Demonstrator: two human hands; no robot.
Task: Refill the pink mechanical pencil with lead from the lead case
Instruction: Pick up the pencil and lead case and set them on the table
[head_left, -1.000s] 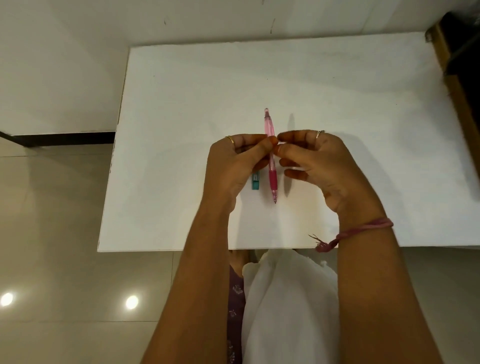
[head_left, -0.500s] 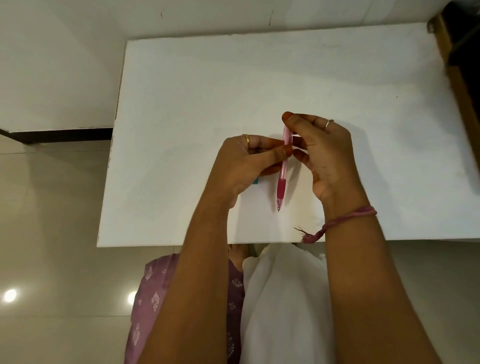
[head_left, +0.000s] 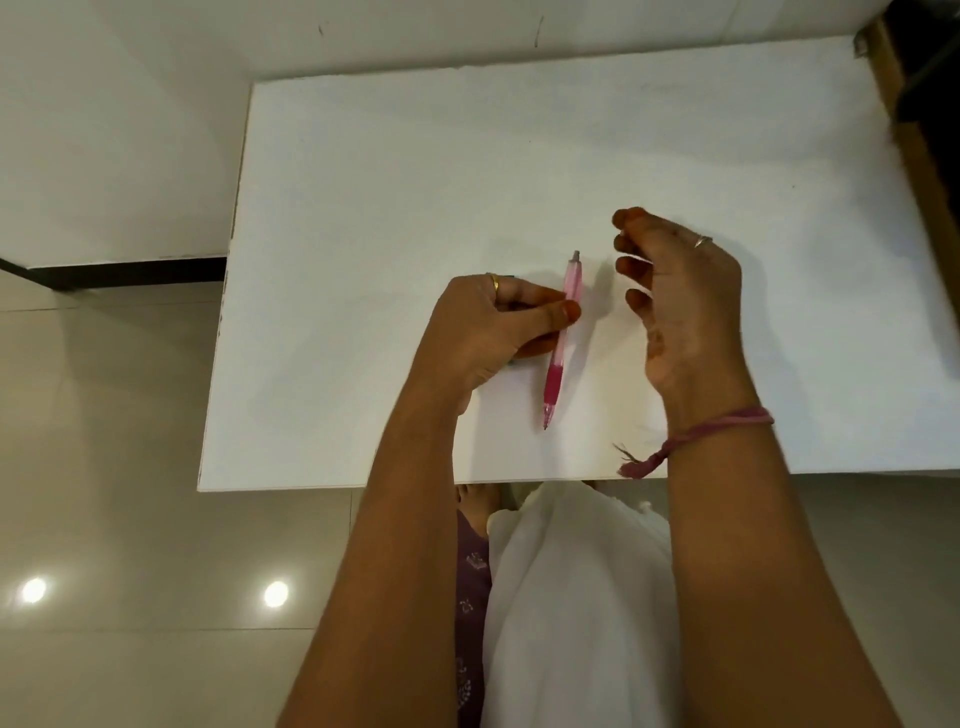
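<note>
Left hand (head_left: 493, 332) is pinching the pink mechanical pencil (head_left: 563, 332), cap looks off; right hand (head_left: 675, 291) is hovering loosely curled, contents unclear. Lead's not going in yet.

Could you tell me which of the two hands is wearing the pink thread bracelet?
The right hand, with the bracelet at its wrist; the left hand, gripping the pink pencil, has none.

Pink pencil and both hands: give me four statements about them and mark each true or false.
1. The left hand pinches the pink pencil. True.
2. The pencil's writing tip points away from the person. False: the tip points toward the person, over the white table.
3. The right hand grips the pencil. False: it is raised beside it, apart.
4. A pink thread band circles the right wrist. True.
</note>
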